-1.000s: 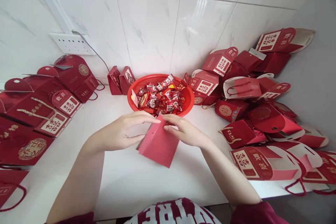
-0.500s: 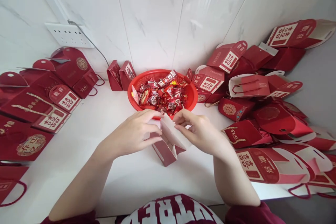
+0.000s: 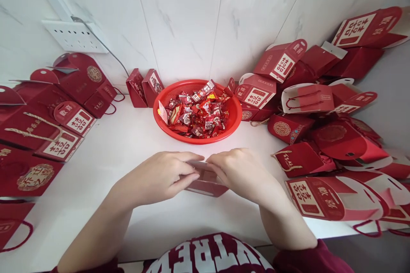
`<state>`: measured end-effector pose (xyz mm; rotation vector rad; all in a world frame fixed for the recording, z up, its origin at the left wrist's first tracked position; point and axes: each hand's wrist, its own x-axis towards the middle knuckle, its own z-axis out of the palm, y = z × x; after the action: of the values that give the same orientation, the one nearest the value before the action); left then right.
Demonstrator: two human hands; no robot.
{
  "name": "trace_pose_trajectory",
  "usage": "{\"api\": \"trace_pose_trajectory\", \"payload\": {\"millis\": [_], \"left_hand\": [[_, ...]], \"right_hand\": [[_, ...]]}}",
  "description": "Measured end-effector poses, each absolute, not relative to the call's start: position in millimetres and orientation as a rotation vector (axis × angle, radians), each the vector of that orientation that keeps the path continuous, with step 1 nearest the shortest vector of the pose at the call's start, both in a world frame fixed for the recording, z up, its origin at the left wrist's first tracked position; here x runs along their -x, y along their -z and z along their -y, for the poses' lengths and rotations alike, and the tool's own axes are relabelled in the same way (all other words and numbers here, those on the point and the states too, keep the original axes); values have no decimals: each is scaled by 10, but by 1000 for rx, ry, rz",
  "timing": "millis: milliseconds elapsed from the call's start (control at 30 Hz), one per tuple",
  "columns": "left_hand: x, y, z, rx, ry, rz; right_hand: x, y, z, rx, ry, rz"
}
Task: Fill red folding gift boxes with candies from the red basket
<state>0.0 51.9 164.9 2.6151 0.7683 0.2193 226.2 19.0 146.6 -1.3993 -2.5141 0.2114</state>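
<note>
Holding small red box (image 3: 207, 188) on near side of red basket (image 3: 198, 140), apart from rim. Pinching its upper edge, left part, between thumb and fingers of left hand (image 3: 169, 173); grasping right part with right hand (image 3: 238, 171), grip partly hidden behind knuckles. In basket: heaped wrapped sweets (image 3: 205, 121). Just left of basket: two narrow red boxes (image 3: 137, 89). Farther left: row of red gift boxes (image 3: 75, 85). Right of basket: jumbled pile of red cartons (image 3: 339, 138). Beneath basket: white table (image 3: 109, 149).

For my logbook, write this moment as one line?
left hand: on red box | right hand: same box | basket: wrapped sweets
</note>
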Motion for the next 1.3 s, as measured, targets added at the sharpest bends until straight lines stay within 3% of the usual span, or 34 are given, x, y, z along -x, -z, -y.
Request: {"api": "trace_pose_trajectory", "payload": {"millis": [267,600,900,1067,1167,1300], "left_hand": [[-7,-1554,-605,-2816,-461,-1065],[-27,-1615,-732,-2742,-244,-1213],[84,-1527,-862,-2755,-305,-1097],[55,-1447,-878,-2574,-251,-919],[26,-1447,-868,-2537,-212,-872],[9,-1473,-870,-2497,-191,-829]], "right_hand": [[-2168,-1415,-352,1234,-173,2486],[-2257,-1341,-612,825,-475,2438],[-2504,-1359,-665,1112,-719,2369],[-2601,-1452,-682,1008,-907,2389],[-2659,-1498,-840,1045,-873,2311],[-2661,-1394,-1459,1418,-626,2177]]}}
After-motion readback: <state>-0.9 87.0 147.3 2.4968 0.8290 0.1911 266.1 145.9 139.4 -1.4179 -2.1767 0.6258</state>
